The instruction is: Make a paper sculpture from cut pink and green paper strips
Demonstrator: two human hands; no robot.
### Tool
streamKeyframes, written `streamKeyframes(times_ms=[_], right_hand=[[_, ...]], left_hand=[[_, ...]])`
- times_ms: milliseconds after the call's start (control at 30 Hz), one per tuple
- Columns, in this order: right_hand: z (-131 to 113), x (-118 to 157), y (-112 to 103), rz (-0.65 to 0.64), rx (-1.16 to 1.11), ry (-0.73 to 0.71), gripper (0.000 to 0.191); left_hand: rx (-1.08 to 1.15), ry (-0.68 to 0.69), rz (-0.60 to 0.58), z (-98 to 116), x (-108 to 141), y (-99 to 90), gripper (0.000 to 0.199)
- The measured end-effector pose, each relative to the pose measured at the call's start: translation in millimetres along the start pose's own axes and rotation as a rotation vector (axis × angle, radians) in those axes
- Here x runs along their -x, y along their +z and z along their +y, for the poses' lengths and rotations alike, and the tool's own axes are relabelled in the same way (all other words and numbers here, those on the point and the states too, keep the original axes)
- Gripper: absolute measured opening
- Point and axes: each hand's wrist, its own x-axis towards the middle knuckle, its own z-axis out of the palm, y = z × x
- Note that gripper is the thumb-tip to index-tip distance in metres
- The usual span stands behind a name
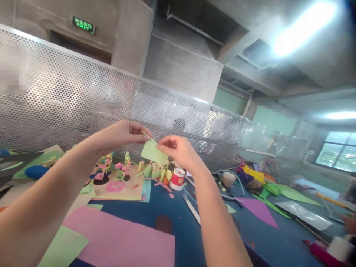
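A small light green sheet of paper [154, 152] is held up above the table, its upper edge narrowly folded or rolled. My left hand [130, 132] pinches that edge at its left end, thumb and fingers closed. At the right end of the same edge, my right hand [178, 148] grips the paper between thumb and fingers. Behind and below the hands stands a red and white paper cup [177, 179], apart from them. Pink and green paper curls [122, 171] rise from a tan board [135, 193] to the left of the cup.
A large pink sheet [125, 237] covers the near table, overlapping a light green sheet [65, 244]. White-handled scissors or a cutter [191, 208] lie by my right forearm. A purple sheet [258, 211] and a tape roll [339, 247] are at right. Behind runs a perforated metal screen [83, 100].
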Motion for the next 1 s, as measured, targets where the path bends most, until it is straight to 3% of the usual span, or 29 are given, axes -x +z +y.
streamKeyframes(times_ms=[133, 267, 433, 567, 700, 867, 1000], right_hand=[[-4, 0, 1, 0.022, -0.007, -0.013, 0.017], [-5, 0, 3, 0.036, -0.011, -0.005, 0.016], [0, 0, 4, -0.071, -0.059, 0.11, 0.016], [2, -1, 2, -0.103, -0.151, 0.117, 0.012], [2, -1, 1, -0.113, -0.293, 0.12, 0.01], [7, -3, 5, -0.137, -0.436, 0.128, 0.016], [10, -4, 9, -0.163, -0.518, 0.152, 0.019]], left_hand=[[0.112, -0.025, -0.001, 0, -1, 1.3, 0.024], [0.072, 0.002, 0.056, -4, -2, -0.7, 0.024], [-0.016, 0.047, 0.041, -5, 1, 1.9, 0.024], [0.198, 0.038, 0.05, -1, 0, 9.3, 0.03], [0.442, -0.009, -0.047, 3, 1, 11.1, 0.036], [0.398, 0.003, -0.187, 0, 4, 5.9, 0.023], [0.426, 0.014, -0.202, -6, 3, 5.4, 0.019]])
